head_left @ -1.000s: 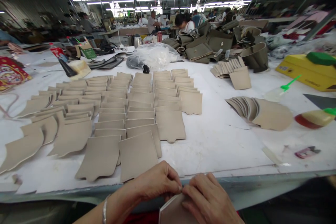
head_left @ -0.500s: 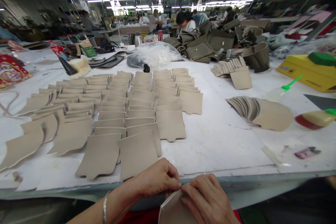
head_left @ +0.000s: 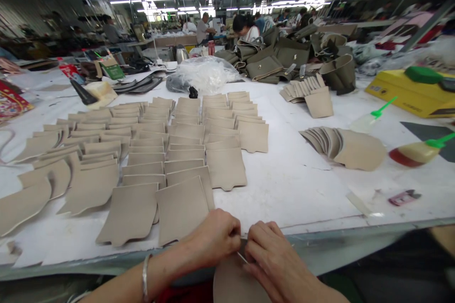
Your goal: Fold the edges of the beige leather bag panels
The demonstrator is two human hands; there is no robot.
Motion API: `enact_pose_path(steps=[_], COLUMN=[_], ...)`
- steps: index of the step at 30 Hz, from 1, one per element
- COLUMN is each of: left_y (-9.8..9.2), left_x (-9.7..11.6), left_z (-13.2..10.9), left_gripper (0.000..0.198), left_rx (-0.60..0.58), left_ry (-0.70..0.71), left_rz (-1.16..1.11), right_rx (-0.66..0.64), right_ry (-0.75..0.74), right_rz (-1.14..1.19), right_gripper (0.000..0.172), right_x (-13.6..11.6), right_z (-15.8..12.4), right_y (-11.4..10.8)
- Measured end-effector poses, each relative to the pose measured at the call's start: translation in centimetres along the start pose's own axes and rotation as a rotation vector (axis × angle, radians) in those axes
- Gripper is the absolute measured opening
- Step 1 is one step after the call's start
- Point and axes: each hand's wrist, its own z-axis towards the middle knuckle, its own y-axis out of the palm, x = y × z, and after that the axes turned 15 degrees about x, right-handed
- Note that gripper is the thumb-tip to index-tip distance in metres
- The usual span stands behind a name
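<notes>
Below the near edge of the bench (head_left: 320, 246), my left hand (head_left: 213, 236) and right hand (head_left: 273, 260) each pinch the top edge of a beige leather piece (head_left: 231, 284), grip clamped.

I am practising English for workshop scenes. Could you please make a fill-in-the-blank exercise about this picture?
1. Both hands, the left hand and the right hand, pinch one beige leather piece held below the table's ____ edge.
2. The left wrist wears a silver ____.
3. On the white table, the cut beige pieces lie in overlapping ____.
4. The glue bottle at the right lies on its side and has a ____ nozzle.

Missing words: near; bracelet; rows; green
</notes>
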Motion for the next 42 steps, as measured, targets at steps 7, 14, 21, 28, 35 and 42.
enact_pose_path(steps=[7,14,21,28,35,42], left_y=[-2.1,0.0,-1.4,0.4,0.3,1.7], left_x=[1.1,-0.8,-0.6,-1.9,-2.2,-1.3], left_z=[1.5,-1.3,-5.2,-4.9,-4.6,-4.5], left_gripper=[0.007,0.037,0.012,0.018,0.019,0.023], left_rx=[-0.205,-0.269,-0.089,-0.035,-0.094,-0.087], left_ry=[0.084,0.025,0.055,0.102,0.045,0.153], left_rz=[-0.139,-0.384,-0.030,-0.049,-0.069,0.104], right_rx=[-0.024,-0.034,-0.038,-0.065,-0.171,-0.144], right_ry=[-0.201,0.101,0.229,0.253,0.331,0.251], right_rz=[0.224,0.401,0.342,0.355,0.311,0.299], right_gripper=[0.018,0.015,0.013,0.015,0.019,0.019], right_x=[-2.0,-0.6,-0.5,-0.2,-1.3,-0.7], right_z=[2.5,-1.2,-2.3,-1.5,-1.1,-1.3], right_y=[-6.4,-3.6,-2.0,-1.1,-2.0,-1.2])
